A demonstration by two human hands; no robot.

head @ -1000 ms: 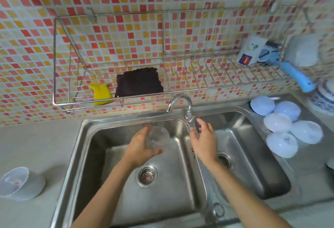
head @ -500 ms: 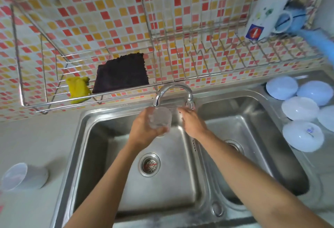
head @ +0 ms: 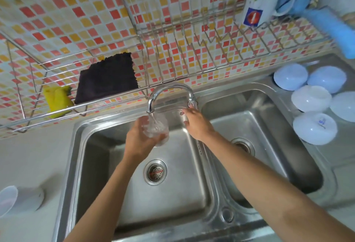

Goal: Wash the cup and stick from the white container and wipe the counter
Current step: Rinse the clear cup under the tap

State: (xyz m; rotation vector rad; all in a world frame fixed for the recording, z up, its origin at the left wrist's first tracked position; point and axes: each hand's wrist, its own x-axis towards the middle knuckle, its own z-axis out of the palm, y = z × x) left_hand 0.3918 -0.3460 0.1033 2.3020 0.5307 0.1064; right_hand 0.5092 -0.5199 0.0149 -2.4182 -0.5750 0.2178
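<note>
Left hand [head: 139, 140] is gripping a clear cup [head: 157, 129] under the running tap [head: 169, 93], centre frame, over the left basin [head: 172, 193]; right hand [head: 194, 124] is resting loosely curled at the tap's base. Risks: the wet cup may be slipping, or overfilling and splashing. One cup, one tap, two basins, five bowls [head: 311, 97] at right, one white container [head: 19, 200] lower left; the stick is not showing.

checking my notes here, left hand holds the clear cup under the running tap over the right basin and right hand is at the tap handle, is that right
Not quite. The head view shows the left hand holding the clear cup under the running tap over the left basin, not the right one. The right hand is at the tap handle, as you said.
</note>
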